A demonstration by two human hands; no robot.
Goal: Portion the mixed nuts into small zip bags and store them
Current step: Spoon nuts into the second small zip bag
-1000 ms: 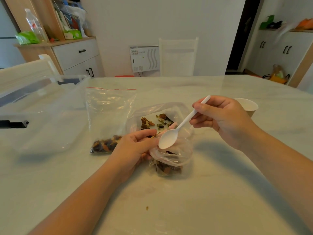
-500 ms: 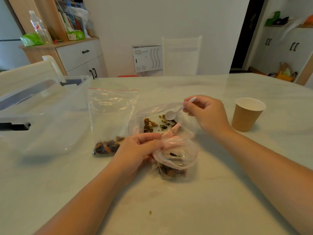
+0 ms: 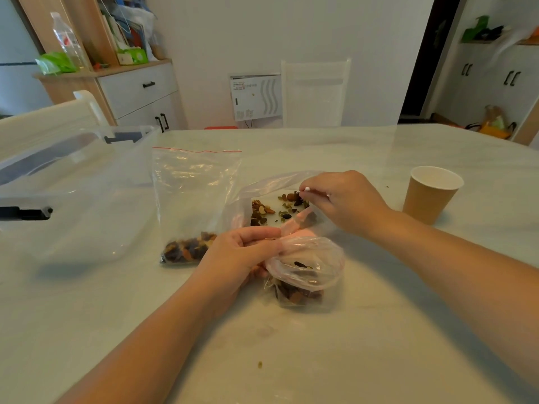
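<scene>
A single stray nut fragment [image 3: 259,364] is seen nearest on the pale tabletop [image 3: 364,360]. Behind it, a small zip bag [image 3: 306,269] is stood on the tabletop with nuts settled at its bottom; its mouth is held open, the rim being pinched between thumb and fingers of the left hand [image 3: 242,252]. Just left of that hand, a second small zip bag [image 3: 195,199] with a red seal line is seen lying on the tabletop, a portion of nuts gathered at its near end. Just behind the open bag, the large bag of mixed nuts [image 3: 277,208] is lying open, loose nuts spread inside it. The right hand [image 3: 344,199] is placed at that bag's mouth, fingers closed on the white handle of a spoon [image 3: 306,189]; only the handle tip is visible, the bowl being hidden. To the right, apart from the bags, a brown paper cup [image 3: 431,193] is standing upright. At far left, a clear plastic storage box [image 3: 75,182] is resting on the tabletop.
</scene>
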